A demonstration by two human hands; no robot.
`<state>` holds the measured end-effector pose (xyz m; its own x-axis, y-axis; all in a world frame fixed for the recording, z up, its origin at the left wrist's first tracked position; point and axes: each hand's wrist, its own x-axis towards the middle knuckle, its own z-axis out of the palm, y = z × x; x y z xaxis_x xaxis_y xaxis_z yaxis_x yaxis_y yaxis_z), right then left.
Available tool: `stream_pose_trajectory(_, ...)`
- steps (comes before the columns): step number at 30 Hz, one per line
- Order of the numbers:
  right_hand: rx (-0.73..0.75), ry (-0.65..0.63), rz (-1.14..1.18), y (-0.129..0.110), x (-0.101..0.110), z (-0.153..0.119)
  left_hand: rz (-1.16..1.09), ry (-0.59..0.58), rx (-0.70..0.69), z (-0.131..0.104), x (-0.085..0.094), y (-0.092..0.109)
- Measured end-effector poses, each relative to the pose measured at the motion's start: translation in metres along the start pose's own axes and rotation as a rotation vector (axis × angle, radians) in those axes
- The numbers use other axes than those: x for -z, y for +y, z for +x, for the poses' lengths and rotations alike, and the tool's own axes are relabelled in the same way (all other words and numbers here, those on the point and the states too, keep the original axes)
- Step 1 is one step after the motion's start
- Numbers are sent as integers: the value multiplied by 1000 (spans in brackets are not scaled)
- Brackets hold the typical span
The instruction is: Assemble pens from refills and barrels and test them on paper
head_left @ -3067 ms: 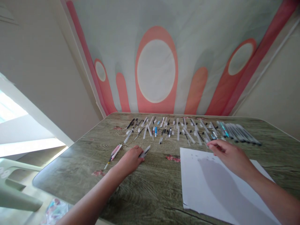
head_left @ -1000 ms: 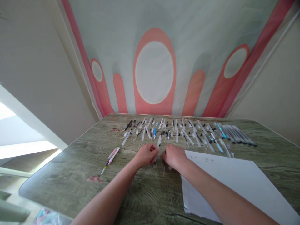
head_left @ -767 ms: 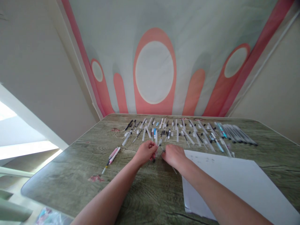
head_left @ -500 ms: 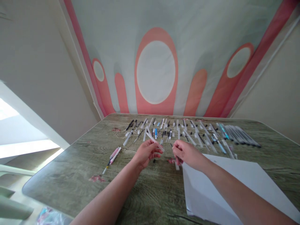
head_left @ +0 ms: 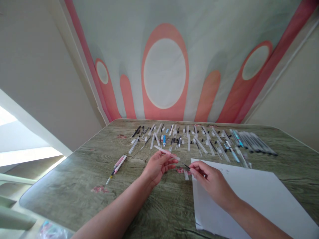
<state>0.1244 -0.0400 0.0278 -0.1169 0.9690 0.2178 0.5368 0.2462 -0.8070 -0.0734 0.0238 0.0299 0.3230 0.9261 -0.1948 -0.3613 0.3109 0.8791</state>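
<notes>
My left hand [head_left: 160,167] is closed around a translucent whitish pen barrel [head_left: 161,150], which slants down to the right. Between the thumb and fingers of my right hand [head_left: 208,176] is a thin dark pen refill [head_left: 185,165]. Its free end points left, close to the barrel's lower right end; a small gap appears between them. Beneath the refill, a short clear pen piece [head_left: 186,175] lies on the table near the paper's edge. My right hand hovers over the left corner of the white paper [head_left: 239,196].
Loose pen barrels, caps and refills [head_left: 189,142] lie in rows across the far half of the wood-look table [head_left: 82,186]. Several dark-tipped clear pens [head_left: 259,144] lie side by side at far right. A few pink and white pens [head_left: 119,164] rest on the left.
My right hand has moved right and nearer to me, over the paper's corner, and the refill now shows plainly. My left hand has shifted slightly right with the pen barrel, now tilted less steeply.
</notes>
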Motion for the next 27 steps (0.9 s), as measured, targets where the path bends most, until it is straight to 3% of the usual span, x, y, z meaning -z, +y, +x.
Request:
stream_pose_trajectory(19, 61, 50, -97, -1, 2, -2, 58, -63, -29, -3, -1, -3)
stream_pose_trajectory(27, 69, 54, -74, -4, -1, -4, 45, -119, 37, -7, -8, -10)
